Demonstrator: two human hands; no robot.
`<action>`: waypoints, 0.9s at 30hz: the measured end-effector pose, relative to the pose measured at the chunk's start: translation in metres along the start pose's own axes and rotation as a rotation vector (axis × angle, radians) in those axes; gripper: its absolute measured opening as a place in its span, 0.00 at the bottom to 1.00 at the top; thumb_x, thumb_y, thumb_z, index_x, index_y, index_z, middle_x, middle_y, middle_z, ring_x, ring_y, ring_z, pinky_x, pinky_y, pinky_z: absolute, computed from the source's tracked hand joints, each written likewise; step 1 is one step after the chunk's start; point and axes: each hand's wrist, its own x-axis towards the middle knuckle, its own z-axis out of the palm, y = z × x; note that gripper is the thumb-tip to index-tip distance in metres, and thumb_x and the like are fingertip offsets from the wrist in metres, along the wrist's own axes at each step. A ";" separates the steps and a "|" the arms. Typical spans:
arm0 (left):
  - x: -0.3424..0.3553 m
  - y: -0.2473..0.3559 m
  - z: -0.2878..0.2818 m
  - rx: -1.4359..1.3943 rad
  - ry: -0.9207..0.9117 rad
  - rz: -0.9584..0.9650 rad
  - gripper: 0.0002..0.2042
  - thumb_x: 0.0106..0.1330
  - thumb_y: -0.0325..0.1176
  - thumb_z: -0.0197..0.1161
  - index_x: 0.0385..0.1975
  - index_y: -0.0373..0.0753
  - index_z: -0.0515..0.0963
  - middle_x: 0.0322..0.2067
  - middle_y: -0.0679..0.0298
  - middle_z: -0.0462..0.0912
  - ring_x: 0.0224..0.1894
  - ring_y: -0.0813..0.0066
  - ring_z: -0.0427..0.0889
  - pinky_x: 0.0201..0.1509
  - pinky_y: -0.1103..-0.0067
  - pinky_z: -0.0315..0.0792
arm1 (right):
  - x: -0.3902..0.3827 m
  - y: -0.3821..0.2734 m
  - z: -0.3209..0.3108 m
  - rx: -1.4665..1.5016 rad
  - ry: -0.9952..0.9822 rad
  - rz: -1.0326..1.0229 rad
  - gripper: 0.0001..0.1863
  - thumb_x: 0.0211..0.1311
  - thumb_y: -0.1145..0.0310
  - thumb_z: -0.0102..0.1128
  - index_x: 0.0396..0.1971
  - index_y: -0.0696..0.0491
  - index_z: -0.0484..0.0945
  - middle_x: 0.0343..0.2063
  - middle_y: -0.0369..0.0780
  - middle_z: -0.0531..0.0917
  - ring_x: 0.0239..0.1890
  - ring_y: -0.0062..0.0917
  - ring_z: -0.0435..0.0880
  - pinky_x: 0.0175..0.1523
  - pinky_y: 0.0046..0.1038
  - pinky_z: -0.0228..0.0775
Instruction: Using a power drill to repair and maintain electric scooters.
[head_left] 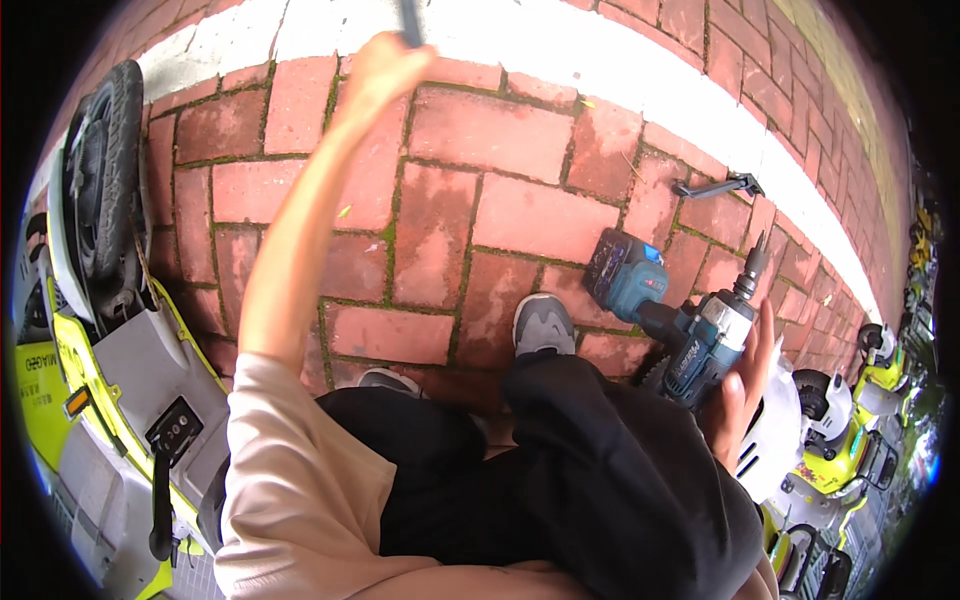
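Note:
My left arm stretches far ahead, and my left hand [385,72] is closed around a dark narrow bar [410,22]. The bar's far end runs out of view, so its kind cannot be told. On my right, a teal and black cordless impact driver [708,345] has its bit pointing away from me and its battery [622,268] to the left. Just right of its body is my right hand [742,395], fingers stretched and not wrapped round the handle. Whether that hand touches the tool is unclear. A black metal kickstand-like part [718,187] lies on the bricks beyond the driver.
Red brick paving [490,130] spreads ahead, crossed by a white stripe [640,75]. A yellow and grey scooter [130,370] with a black wheel [105,170] stands close on my left. Several more yellow vehicles [850,450] line the right. My grey shoes [545,325] are below.

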 end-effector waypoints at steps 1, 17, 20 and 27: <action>0.007 0.016 0.019 0.017 -0.030 0.065 0.17 0.53 0.44 0.63 0.14 0.35 0.77 0.14 0.63 0.76 0.19 0.69 0.77 0.24 0.71 0.70 | 0.008 -0.010 0.003 0.034 -0.070 0.077 0.55 0.48 0.51 0.72 0.70 0.60 0.51 0.60 0.49 0.69 0.61 0.34 0.70 0.66 0.35 0.59; -0.237 0.020 0.022 0.321 -0.865 0.106 0.31 0.64 0.56 0.59 0.53 0.31 0.75 0.49 0.45 0.80 0.53 0.50 0.79 0.58 0.63 0.72 | 0.089 -0.053 0.012 -0.642 -0.119 0.205 0.23 0.44 0.63 0.69 0.39 0.62 0.77 0.30 0.48 0.84 0.34 0.34 0.85 0.44 0.34 0.75; -0.305 0.015 -0.036 0.242 -0.837 -0.029 0.25 0.62 0.51 0.61 0.47 0.34 0.78 0.43 0.48 0.83 0.48 0.50 0.81 0.54 0.63 0.74 | 0.096 -0.068 0.018 -0.648 -0.098 0.113 0.24 0.43 0.62 0.70 0.39 0.61 0.77 0.30 0.48 0.85 0.34 0.36 0.85 0.45 0.35 0.75; -0.404 0.065 -0.114 0.108 -0.548 -0.370 0.20 0.61 0.48 0.61 0.44 0.39 0.79 0.43 0.50 0.83 0.47 0.51 0.82 0.53 0.62 0.74 | 0.177 -0.036 -0.024 -0.807 -0.326 -0.085 0.38 0.45 0.52 0.73 0.54 0.58 0.72 0.40 0.47 0.85 0.44 0.37 0.85 0.53 0.34 0.74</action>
